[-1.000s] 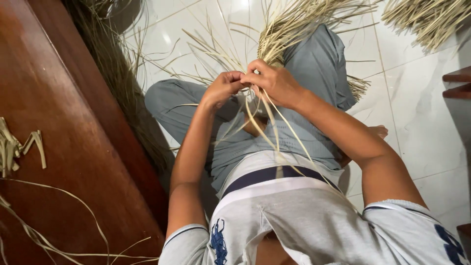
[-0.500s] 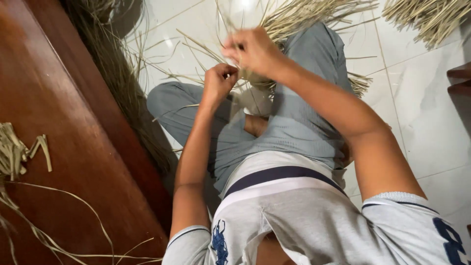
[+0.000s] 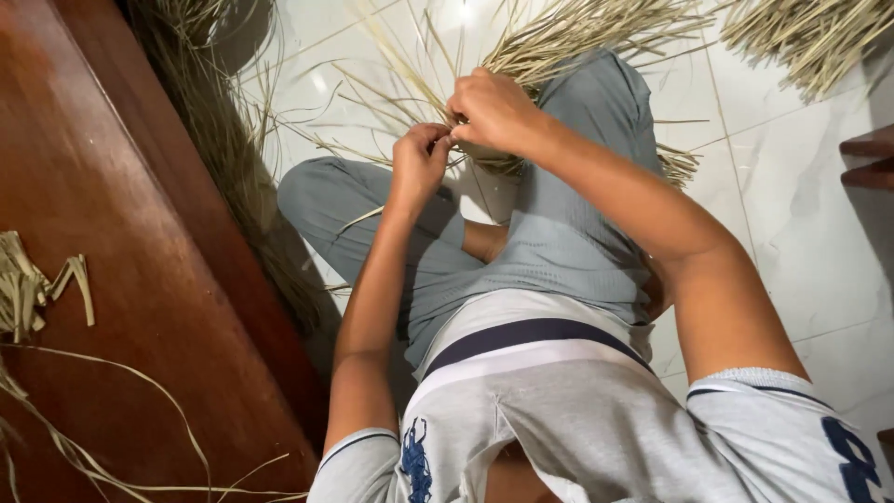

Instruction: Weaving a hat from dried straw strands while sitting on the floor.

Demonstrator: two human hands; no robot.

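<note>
Both hands gripping straw bundle (strands fanning away, upward)

We note one bundle of dry straw strands, pale yellow-green, thin and stiff. It lies across the raised knee, over the white tiled floor. Its near end is gathered tight between the left hand and right hand; its far ends fan outward, loose and splayed.

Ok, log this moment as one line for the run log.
left hand: pinching straw strands | right hand: closed over straw bundle | person seated cross-legged on white tile floor | wooden surface at left, loose strips on it
</note>
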